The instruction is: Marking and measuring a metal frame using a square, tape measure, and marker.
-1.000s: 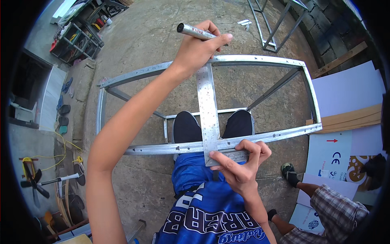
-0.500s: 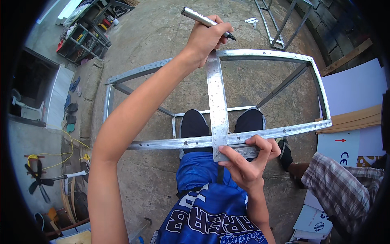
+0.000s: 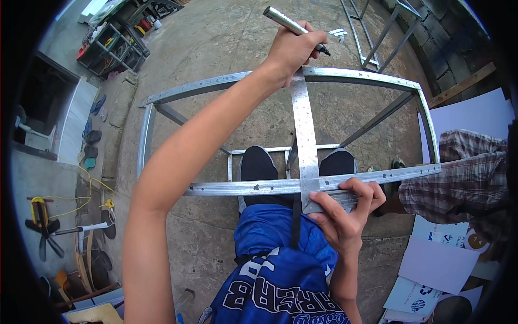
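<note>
A silver marker (image 3: 281, 19) with a dark tip is in my left hand (image 3: 297, 49), closed around it above the far rail. Its tip points down to the right and is clear of the metal. A metal square (image 3: 306, 129) lies across the metal frame (image 3: 243, 187), its blade running from the near rail to the far rail, where my left wrist partly covers its end. My right hand (image 3: 348, 218) grips the handle of the square at the near rail, thumb by the corner and fingers curled over the rail.
On the right, another person's plaid-clothed leg (image 3: 453, 189) stands close to the frame. White sheets (image 3: 431, 264) lie beside it. Another metal frame (image 3: 372, 38) stands far right, near a block wall. Slippers (image 3: 91, 137) and a fan blade (image 3: 47, 233) are on the left.
The square has slid right along the near rail with my right hand. My left hand has moved right with the marker. The other person's leg has come in closer on the right.
</note>
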The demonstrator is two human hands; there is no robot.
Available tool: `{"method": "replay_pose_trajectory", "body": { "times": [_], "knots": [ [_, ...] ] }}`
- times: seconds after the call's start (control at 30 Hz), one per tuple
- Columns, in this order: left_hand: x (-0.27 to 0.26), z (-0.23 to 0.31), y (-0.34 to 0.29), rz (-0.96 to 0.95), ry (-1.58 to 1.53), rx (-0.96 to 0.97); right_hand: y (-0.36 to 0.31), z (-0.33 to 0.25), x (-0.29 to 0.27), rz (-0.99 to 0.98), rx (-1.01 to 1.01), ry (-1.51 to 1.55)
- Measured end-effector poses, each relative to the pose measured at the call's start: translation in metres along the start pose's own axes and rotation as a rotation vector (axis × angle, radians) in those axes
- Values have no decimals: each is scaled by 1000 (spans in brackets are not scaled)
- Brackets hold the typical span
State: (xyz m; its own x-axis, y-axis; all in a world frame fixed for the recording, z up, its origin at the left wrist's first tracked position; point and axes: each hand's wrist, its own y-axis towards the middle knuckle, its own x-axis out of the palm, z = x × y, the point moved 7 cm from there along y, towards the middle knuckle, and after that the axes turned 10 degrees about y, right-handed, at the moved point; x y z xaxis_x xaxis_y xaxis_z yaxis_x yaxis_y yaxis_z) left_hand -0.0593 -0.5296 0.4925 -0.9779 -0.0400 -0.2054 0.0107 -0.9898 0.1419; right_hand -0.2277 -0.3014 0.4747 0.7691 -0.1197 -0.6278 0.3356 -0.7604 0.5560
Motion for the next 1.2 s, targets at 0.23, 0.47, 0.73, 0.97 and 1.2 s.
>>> {"method": "replay_pose_trajectory", "body": {
  "times": [0.23, 0.47, 0.73, 0.97, 1.2],
  "knots": [
    [4, 1, -2, -2, 0, -13, -5, 1, -3, 62, 0, -41],
    [3, 1, -2, 2, -8, -11, -9, -2, -1, 89, -8, -67],
    [8, 3, 4, -65, -105, 53, -12, 10, -10, 99, -21, -116],
    [11, 2, 1, -83, -207, -27, -14, 18, -15, 88, -7, -124],
    [17, 7, 1, -95, -93, 39, -11, 19, -14, 67, 7, -136]
  ]
}}
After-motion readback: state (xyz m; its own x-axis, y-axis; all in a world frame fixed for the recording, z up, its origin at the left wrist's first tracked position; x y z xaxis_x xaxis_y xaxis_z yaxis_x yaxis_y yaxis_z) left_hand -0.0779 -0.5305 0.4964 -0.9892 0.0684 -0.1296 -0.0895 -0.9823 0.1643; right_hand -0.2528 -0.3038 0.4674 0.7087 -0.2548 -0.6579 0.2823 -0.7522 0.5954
